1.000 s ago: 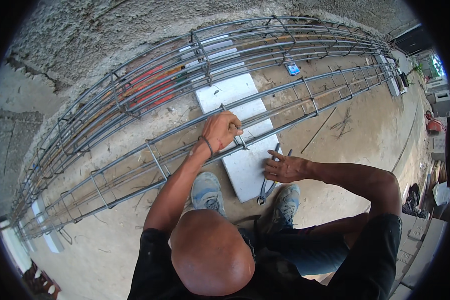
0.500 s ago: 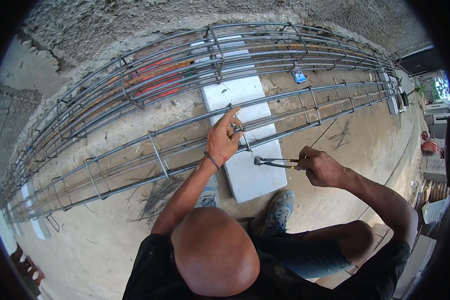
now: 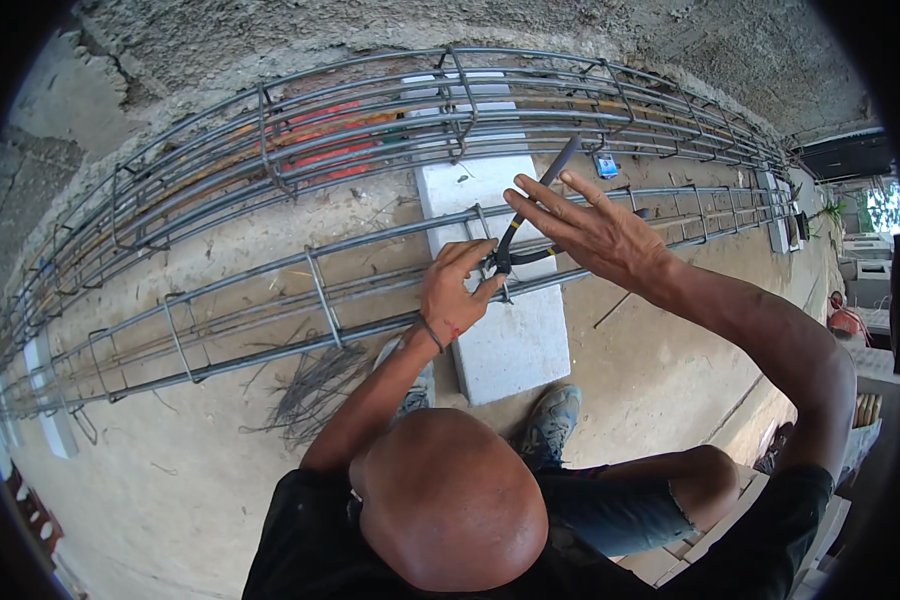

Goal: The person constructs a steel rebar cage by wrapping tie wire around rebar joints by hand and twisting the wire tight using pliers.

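1. Left hand [image 3: 457,292] pinched together on the near rebar cage [image 3: 320,305], right at a stirrup crossing.
2. Right hand [image 3: 595,235] just beside it, fingers spread apart, palm against the pliers [image 3: 523,235].
3. Pliers nose at the same crossing, handles slanting up and away.
4. White block [image 3: 510,340] beneath the cage; loose tie wires [image 3: 310,390] on the ground nearby.

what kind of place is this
Most likely a construction site or outdoor rebar yard. Long steel rebar cages lie across a bare concrete floor beside a rough wall, with a bundle of loose tie wire on the ground.
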`<state>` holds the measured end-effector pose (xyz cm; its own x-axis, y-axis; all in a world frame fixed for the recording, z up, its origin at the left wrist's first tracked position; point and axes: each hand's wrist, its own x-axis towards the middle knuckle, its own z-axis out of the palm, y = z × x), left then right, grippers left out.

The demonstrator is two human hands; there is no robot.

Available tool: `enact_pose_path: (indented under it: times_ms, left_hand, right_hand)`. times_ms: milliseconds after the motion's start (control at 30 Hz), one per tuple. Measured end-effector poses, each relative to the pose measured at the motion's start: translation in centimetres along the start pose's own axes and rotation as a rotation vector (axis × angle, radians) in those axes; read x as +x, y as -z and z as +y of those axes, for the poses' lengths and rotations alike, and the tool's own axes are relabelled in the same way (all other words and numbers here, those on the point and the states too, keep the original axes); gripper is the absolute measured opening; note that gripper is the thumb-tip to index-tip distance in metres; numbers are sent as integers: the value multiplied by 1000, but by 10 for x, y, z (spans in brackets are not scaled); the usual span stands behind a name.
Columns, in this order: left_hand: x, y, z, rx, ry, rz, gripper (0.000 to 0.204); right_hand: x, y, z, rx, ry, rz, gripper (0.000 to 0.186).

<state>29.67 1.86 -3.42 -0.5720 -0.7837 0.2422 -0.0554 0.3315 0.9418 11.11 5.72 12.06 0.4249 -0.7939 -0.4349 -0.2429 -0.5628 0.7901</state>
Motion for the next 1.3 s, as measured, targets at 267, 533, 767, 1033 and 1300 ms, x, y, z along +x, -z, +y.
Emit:
enact_pose_path:
  times_ms: [267,533,767,1033,1300]
  left_hand:
    - [5,-11,-8,21,18,17,37]
    - [-1,-17,1,47,40,54,49]
    - [3,-20,-7,-29,67,59,45]
    - [3,-21,-9,4,45,72,40]
    - [5,-19,-7,-27,78,72,37]
  right_hand:
    - [-7,-18,0,-34,-52,41,57]
    - [-9,-44,2,291,-149,158,50]
    - [-6,-56,-6,438,-124,56,50]
    - [-10,-70,-8,495,-87,130,23]
    - [-9,-58,8,401,-25,229,16]
